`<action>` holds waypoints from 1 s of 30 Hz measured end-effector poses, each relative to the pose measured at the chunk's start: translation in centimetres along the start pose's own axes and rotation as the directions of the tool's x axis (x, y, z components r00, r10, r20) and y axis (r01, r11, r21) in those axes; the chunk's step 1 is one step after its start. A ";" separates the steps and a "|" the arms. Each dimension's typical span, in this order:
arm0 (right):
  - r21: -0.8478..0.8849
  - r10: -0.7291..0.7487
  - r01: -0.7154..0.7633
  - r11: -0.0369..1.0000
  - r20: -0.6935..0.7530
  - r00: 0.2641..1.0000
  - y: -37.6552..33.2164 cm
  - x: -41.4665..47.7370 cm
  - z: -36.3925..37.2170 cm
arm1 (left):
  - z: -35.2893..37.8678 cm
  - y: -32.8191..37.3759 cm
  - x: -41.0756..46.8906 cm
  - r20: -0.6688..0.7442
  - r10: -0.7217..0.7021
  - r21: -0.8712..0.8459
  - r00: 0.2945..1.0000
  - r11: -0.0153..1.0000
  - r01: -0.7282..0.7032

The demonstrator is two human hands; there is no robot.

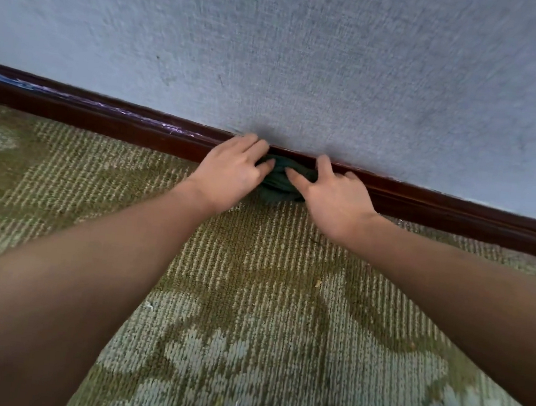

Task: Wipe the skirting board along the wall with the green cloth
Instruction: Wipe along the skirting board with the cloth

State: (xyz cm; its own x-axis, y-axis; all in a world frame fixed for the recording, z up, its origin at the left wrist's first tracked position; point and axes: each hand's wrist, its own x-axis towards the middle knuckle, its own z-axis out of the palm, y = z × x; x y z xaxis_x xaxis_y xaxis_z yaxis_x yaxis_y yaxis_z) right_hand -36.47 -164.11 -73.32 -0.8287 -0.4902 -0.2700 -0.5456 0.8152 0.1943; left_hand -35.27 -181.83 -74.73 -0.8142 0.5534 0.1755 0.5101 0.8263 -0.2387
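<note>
Green cloth (279,182) grip: left hand (231,173) and right hand (335,199), close together, both clutch it.
Cloth position: pressed against skirting (103,114), at carpet edge.
Cloth axis: bunched wad; none discernible.
Skirting: dark brown, runs left to right.
Floor: olive-beige patterned carpet (250,284).
Wall (310,57): grey-blue, textured.
Cloth look: dark, creased.

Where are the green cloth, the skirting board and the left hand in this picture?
green cloth (278,184), head view, middle of the bunched fabric.
skirting board (102,117), head view, dark front face of its left stretch.
left hand (229,175), head view, back of the hand.
</note>
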 end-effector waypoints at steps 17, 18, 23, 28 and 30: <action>0.047 0.024 -0.027 0.999 0.066 0.998 0.7 0.5 -0.5 | 0.0 -0.7 1.1 0.034 0.138 0.073 0.990 0.987 -0.140; 0.054 0.008 -0.011 0.999 0.058 0.998 0.6 0.9 -0.5 | 0.1 -0.9 1.0 0.066 0.137 0.092 0.988 0.986 -0.142; 0.142 0.002 -0.004 0.990 0.012 1.000 -0.1 2.0 -0.1 | -0.5 -1.8 0.9 0.147 0.169 0.102 0.975 0.977 -0.185; 0.127 -0.037 0.039 0.991 -0.020 0.999 0.1 2.3 0.9 | -0.3 -1.3 1.1 0.186 0.158 0.129 0.970 0.975 -0.184; 0.112 -0.069 0.073 0.991 -0.044 0.997 0.2 2.3 0.8 | -0.8 -1.6 1.3 0.170 0.188 0.102 0.967 0.973 -0.207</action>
State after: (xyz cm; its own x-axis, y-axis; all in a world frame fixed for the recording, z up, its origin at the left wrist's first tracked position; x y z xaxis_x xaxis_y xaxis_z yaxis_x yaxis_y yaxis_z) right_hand -38.38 -164.80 -74.69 -0.7940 -0.5580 -0.2413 -0.5873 0.8066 0.0671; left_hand -36.90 -182.31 -73.37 -0.7389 0.6728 -0.0371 0.6364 0.6789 -0.3662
